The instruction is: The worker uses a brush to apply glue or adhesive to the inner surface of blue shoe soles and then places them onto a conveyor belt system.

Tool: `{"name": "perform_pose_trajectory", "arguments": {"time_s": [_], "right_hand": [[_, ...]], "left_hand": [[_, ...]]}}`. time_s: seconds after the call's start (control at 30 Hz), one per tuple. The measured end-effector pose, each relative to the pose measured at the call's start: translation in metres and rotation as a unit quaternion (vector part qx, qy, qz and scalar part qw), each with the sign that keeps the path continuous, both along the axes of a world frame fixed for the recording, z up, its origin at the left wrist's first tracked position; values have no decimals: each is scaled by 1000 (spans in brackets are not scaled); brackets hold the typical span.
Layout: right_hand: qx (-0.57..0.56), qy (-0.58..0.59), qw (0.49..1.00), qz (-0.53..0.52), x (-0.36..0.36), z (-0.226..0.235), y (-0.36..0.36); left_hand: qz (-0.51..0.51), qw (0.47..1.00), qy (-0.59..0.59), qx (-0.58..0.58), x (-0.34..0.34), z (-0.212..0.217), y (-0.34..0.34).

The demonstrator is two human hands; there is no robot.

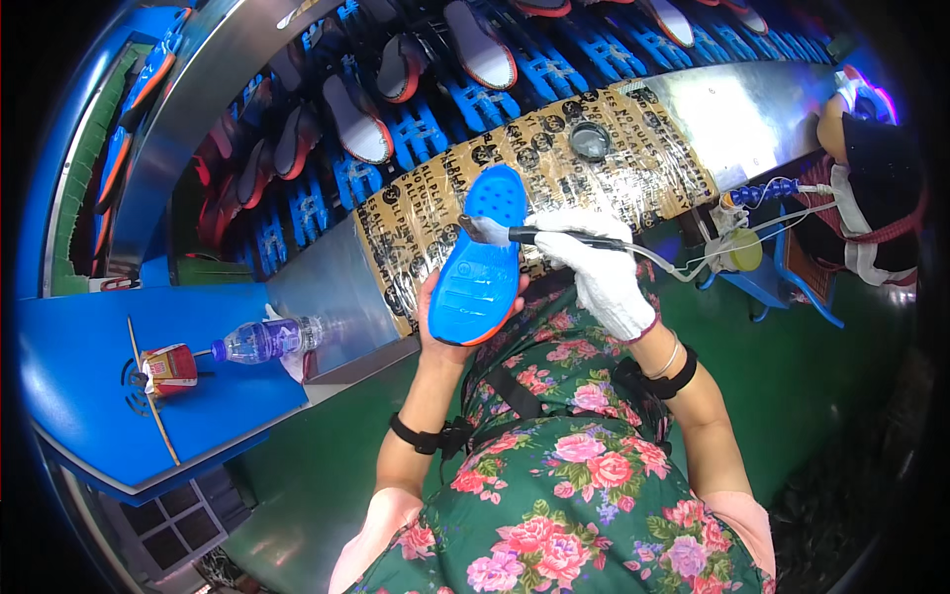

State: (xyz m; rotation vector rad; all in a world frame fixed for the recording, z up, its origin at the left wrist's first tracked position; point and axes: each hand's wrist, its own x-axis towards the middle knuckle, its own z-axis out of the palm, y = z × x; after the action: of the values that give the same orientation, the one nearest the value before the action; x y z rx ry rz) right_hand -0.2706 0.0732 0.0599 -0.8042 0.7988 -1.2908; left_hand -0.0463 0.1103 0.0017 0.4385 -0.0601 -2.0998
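My bare left hand [433, 335] holds a blue shoe sole [475, 292] from beneath, with its inner face turned up. Round dimples mark the sole's far end, its middle and near part look wet and shiny, and an orange edge shows at the near end. In a white glove, my right hand [606, 277] is closed around the dark handle of a brush [522, 236], which has a thin pale tube running from its back end to the right. The bristles are over the sole's narrow middle; whether they touch it I cannot tell.
Beyond my hands, a brown-taped ledge [416, 223] carries a round dark-rimmed dish [590, 142]. Dark shoe uppers [356, 124] stand on blue racks behind. At left, a plastic bottle [262, 340] lies near a red carton [170, 368]. Another person [876, 188] is at the right.
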Motion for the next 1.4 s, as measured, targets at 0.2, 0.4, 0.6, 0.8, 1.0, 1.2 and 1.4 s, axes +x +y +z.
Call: {"name": "perform_pose_trajectory", "arguments": {"time_s": [0.2,0.4,0.6,0.8,1.0,1.2,1.4], "right_hand": [[-226,213,950,-18,-13,46,-2],[-397,308,859,-102,-9,91,-13],[-567,426,690,-147,-1,103,-22],[-541,362,757,-67,12,83,-4],[-491,361,780,-141,11,76,-7],[-431,244,868,-34,17,67,0],[-509,359,775,-104,18,57,3]], "left_hand": [[-3,988,141,-64,-40,23,3],[-18,997,27,-73,-56,45,3],[-2,994,-37,-105,-43,22,13],[62,985,-93,-129,-41,17,5],[92,979,-130,-125,-48,40,1],[141,969,-45,-195,-47,32,-19],[123,975,25,-185,-50,51,-35]]}}
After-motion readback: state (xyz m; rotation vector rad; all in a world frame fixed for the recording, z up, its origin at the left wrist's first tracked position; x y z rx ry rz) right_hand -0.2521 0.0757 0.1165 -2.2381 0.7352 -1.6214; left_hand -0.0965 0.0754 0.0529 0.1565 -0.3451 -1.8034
